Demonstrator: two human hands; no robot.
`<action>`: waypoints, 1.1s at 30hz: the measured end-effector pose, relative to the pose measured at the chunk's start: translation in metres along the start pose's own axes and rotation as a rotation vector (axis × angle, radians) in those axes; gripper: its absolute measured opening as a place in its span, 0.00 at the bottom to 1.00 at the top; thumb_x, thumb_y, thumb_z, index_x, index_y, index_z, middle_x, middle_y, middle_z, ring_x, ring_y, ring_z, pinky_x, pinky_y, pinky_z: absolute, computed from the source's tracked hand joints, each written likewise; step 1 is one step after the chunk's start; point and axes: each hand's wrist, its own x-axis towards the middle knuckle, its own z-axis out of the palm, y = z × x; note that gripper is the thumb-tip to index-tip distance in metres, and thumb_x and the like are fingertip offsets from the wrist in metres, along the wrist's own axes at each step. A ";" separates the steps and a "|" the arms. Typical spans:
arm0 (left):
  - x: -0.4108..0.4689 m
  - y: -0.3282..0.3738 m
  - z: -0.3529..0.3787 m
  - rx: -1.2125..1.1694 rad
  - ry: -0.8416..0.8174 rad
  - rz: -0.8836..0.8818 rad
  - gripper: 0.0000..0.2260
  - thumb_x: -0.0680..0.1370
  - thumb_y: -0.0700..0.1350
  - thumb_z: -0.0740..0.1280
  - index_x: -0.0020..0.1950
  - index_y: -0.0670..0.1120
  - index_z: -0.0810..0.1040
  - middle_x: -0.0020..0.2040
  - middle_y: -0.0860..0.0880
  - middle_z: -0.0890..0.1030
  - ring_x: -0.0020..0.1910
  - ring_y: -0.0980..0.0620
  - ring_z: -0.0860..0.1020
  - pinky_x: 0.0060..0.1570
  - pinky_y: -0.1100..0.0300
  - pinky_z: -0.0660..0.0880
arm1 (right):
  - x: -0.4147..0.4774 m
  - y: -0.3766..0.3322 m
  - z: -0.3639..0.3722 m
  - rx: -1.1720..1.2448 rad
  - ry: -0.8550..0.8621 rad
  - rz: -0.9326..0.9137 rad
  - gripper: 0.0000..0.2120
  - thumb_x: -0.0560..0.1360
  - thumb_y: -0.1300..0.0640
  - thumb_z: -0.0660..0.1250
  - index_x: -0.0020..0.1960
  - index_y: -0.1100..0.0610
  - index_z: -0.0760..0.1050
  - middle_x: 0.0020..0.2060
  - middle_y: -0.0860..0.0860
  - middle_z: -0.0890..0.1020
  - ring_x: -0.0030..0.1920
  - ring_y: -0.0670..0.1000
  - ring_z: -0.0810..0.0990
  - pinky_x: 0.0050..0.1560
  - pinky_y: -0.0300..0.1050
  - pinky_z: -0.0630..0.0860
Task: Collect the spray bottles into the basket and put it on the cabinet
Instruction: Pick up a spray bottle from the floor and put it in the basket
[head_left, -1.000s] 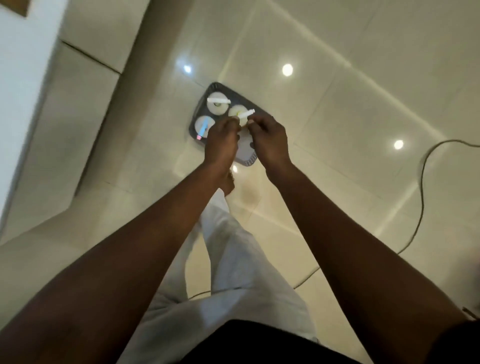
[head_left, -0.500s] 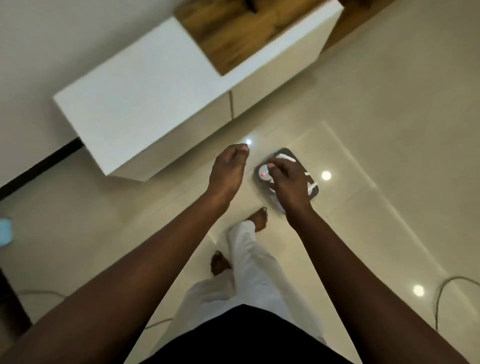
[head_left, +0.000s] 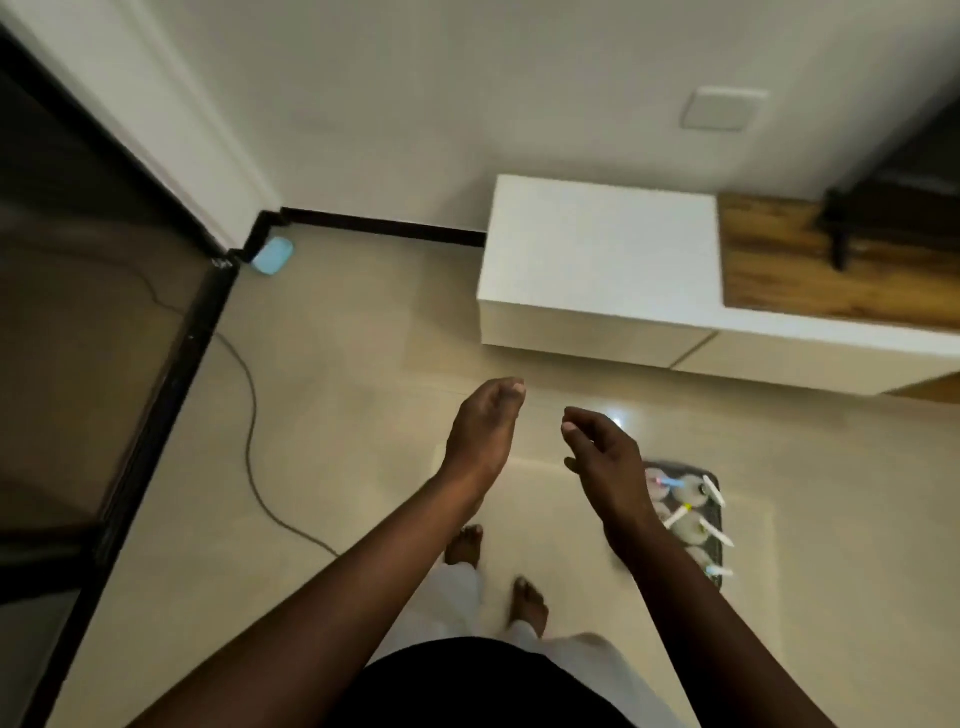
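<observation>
A dark grey basket (head_left: 716, 540) lies on the tiled floor at the lower right, holding several white spray bottles (head_left: 688, 526) seen from above. My right forearm covers its left side. My right hand (head_left: 602, 452) hovers above and to the left of the basket, fingers loosely curled, holding nothing. My left hand (head_left: 485, 431) is raised beside it, also empty with fingers curled. The low white cabinet (head_left: 597, 249) with a wooden top section stands against the wall beyond the hands.
A dark cable (head_left: 249, 415) snakes across the floor on the left. A small light blue object (head_left: 271, 256) lies in the wall corner. A black-framed glass door (head_left: 145, 405) runs along the left. My bare feet (head_left: 467, 545) stand just below the hands.
My hands have let go of the bottles and basket and risen away from them. The view has swung so the cabinet is now ahead and the basket sits at the lower right.
</observation>
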 end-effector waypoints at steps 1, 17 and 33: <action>-0.007 -0.002 -0.007 -0.034 0.039 -0.007 0.21 0.80 0.61 0.61 0.69 0.54 0.79 0.66 0.52 0.82 0.66 0.50 0.79 0.70 0.42 0.76 | -0.002 -0.003 0.006 -0.024 -0.041 -0.016 0.13 0.83 0.53 0.69 0.67 0.51 0.83 0.59 0.43 0.86 0.62 0.48 0.84 0.67 0.60 0.82; -0.140 -0.112 -0.090 -0.444 0.535 -0.196 0.15 0.82 0.55 0.63 0.66 0.54 0.81 0.65 0.53 0.83 0.66 0.50 0.80 0.70 0.43 0.75 | -0.082 0.014 0.125 -0.362 -0.595 -0.148 0.13 0.84 0.54 0.69 0.67 0.52 0.82 0.60 0.45 0.86 0.61 0.49 0.84 0.65 0.58 0.83; -0.279 -0.278 -0.285 -0.683 0.888 -0.348 0.09 0.84 0.45 0.64 0.61 0.50 0.81 0.62 0.47 0.84 0.64 0.43 0.81 0.70 0.41 0.75 | -0.241 0.063 0.322 -0.579 -0.877 -0.145 0.12 0.83 0.55 0.70 0.65 0.51 0.84 0.52 0.43 0.86 0.52 0.45 0.83 0.67 0.59 0.82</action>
